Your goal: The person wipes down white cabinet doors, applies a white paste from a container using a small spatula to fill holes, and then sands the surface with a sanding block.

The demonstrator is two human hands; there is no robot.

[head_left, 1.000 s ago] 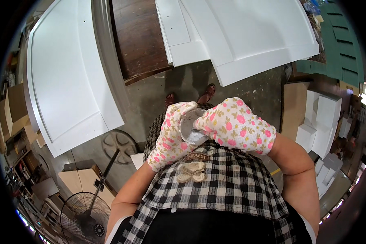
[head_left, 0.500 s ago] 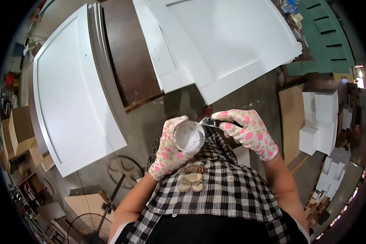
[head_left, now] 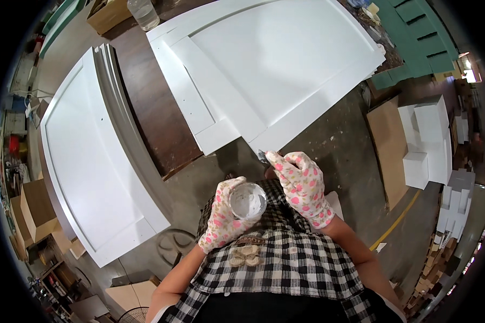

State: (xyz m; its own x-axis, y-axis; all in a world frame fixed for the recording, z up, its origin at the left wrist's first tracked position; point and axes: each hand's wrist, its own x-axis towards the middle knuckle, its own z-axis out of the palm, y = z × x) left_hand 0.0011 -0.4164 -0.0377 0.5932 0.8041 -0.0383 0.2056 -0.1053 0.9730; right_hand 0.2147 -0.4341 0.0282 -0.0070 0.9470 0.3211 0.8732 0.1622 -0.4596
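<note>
Far panel [head_left: 285, 64]: big white framed door panel lying flat on the brown tabletop [head_left: 156, 113]. Its face reads evenly white from here; I judge most of it already coated or filled, with its near corner the spot I am working on.
Left panel [head_left: 91, 161]: second white panel, left of the tabletop strip, well apart from my hands. It looks uniformly white; I cannot tell whether it needs more work.
Right hand [head_left: 302, 183]: gloved, grip pinched on a small blade tool [head_left: 262, 156], whose tip sits at the near corner of the far panel, touching or just off it; I cannot tell which.
Left hand [head_left: 223, 220]: gloved, grip wrapped round the cup [head_left: 248, 202], held near my chest, just left of the right hand.
Cup: small and round, with white paste inside, looking well stocked, so by my guess there is plenty left to apply.
Blade tool: mostly hidden by my fingers; whether it carries paste is too small to see.
Progress: my judgement is touch-up at the corner is under way, not finished; the rest of that near edge is still to check.
</note>
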